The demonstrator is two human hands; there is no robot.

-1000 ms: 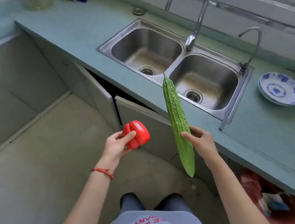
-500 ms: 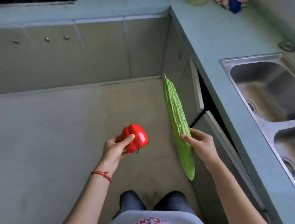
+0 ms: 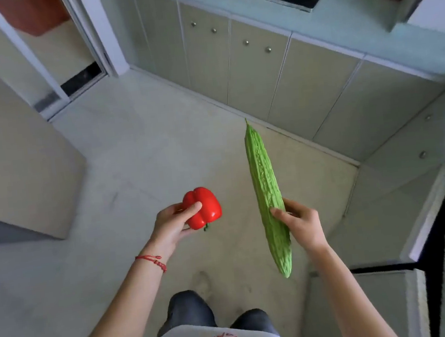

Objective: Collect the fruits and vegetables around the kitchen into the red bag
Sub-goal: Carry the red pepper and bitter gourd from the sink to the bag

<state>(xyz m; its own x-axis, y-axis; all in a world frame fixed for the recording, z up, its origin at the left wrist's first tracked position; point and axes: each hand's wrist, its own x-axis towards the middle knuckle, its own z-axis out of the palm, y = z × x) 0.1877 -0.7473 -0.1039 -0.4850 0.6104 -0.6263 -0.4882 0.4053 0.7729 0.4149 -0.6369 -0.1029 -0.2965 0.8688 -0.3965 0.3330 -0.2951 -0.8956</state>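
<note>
Pale floor [image 3: 158,153] spreads below you, cabinets [image 3: 259,61] beyond. Your left hand [image 3: 171,226] grips the red pepper [image 3: 205,207]; beside it, your right hand [image 3: 302,221] clasps the bitter gourd [image 3: 265,188] upright.

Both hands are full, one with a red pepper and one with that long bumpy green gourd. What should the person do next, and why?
Probably carry both to the red bag and drop them in. The left hand grips the red pepper, the right hand the green gourd, so neither can pick up more. No bag shows in this view, so they must turn to find it.
</note>
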